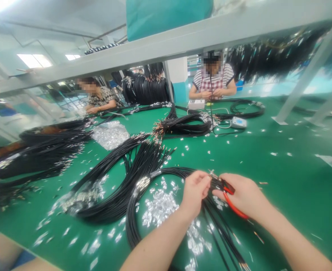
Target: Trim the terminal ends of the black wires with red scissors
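My right hand (243,194) is closed round red-handled pliers (233,207), whose metal jaws point up and left. Pinched fingers of my left hand (195,190) hold a black cable close to the jaws; the exact grip point is partly hidden. Beneath both hands lies a coiled bundle of black cables (132,210), bound with clear wrap near its connectors. Loose cable ends with bare copper tips (243,265) stretch toward the lower edge. Small silvery foil-like pieces (160,207) are heaped inside the coil.
More black cable bundles (137,180) lie left of my hands and farther back. A bag of silvery pieces (111,135) sits on the green table (296,195). A grey shelf beam (166,43) crosses above. Two people work opposite, near a small white device (238,123).
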Tool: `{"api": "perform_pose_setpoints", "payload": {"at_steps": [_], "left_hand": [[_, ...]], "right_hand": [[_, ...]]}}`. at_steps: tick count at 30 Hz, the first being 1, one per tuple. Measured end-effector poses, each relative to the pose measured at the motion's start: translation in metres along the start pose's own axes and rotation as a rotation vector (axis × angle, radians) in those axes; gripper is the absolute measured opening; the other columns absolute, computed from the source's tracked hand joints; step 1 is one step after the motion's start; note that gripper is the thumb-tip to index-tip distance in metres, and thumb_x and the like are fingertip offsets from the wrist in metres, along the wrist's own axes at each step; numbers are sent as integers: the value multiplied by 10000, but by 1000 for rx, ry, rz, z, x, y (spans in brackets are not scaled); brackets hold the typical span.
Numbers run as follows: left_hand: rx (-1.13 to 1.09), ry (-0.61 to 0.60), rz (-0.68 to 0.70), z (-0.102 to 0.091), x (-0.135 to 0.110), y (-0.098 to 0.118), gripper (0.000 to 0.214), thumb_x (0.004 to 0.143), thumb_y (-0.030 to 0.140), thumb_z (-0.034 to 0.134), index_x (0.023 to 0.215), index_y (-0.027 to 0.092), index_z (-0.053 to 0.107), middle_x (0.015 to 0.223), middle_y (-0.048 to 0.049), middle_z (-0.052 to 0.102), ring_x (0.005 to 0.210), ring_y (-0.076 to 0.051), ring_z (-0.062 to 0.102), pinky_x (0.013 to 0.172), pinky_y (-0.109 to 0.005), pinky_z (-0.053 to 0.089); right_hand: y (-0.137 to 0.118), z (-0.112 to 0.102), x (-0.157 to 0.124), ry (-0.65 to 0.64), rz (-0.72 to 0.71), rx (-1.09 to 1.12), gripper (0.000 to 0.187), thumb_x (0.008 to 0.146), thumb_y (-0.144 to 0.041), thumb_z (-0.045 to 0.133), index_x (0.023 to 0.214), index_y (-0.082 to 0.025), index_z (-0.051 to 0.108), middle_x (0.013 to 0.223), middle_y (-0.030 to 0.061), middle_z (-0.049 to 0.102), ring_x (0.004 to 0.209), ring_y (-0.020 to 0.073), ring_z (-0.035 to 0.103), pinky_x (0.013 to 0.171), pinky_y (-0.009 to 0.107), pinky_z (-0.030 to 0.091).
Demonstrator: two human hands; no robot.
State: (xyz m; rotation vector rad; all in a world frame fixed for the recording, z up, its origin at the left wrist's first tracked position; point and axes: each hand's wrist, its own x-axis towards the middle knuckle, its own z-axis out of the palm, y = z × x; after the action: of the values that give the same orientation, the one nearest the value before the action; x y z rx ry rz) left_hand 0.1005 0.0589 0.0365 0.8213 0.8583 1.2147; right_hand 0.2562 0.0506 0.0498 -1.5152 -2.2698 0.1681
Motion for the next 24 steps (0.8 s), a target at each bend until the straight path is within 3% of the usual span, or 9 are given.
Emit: {"api": "perform_pose_setpoints", "payload": {"at_steps": [8, 13, 15, 20, 24], "left_hand": [[-28, -47, -2, -1, -4, 2, 225, 657, 299, 683, 685, 136, 531, 495, 58, 442, 382, -15, 290, 376, -183, 128], [-78, -23, 70, -4, -1, 7, 206, 678, 301, 670, 717, 140, 548, 498, 55, 438, 392, -23, 309, 386, -187, 147], [-84, -20, 69, -5, -1, 8, 197, 684, 293, 667, 731, 142, 550, 512, 51, 450, 396, -25, 321, 385, -188, 151], [-22, -54, -8, 0, -5, 0, 223, 671, 306, 681, 715, 134, 545, 507, 53, 448, 394, -25, 325, 377, -182, 158], [35, -71, -12, 4, -10, -5, 259, 660, 348, 688, 703, 136, 545, 481, 62, 426, 386, -24, 305, 370, -178, 163]], "right_hand": [[-5, -3, 0, 5, -5, 50, 266, 778, -487, 520, 746, -225, 555, 698, 23, 633, 610, 157, 556, 551, 243, 368], [7, -8, 3, -33, 94, 169, 257, 718, -488, 579, 706, -231, 575, 593, -9, 592, 522, 139, 507, 511, 245, 354], [8, -9, 4, 14, 173, 367, 229, 688, -458, 611, 713, -232, 578, 560, -27, 558, 508, 130, 485, 508, 249, 362], [-15, -3, 6, 335, 447, 1106, 310, 626, -384, 695, 846, -209, 564, 666, -15, 579, 590, 127, 523, 584, 273, 405], [-32, 4, 5, 278, 532, 1459, 383, 580, -318, 743, 891, -198, 554, 758, 17, 620, 641, 144, 561, 612, 289, 411]]}}
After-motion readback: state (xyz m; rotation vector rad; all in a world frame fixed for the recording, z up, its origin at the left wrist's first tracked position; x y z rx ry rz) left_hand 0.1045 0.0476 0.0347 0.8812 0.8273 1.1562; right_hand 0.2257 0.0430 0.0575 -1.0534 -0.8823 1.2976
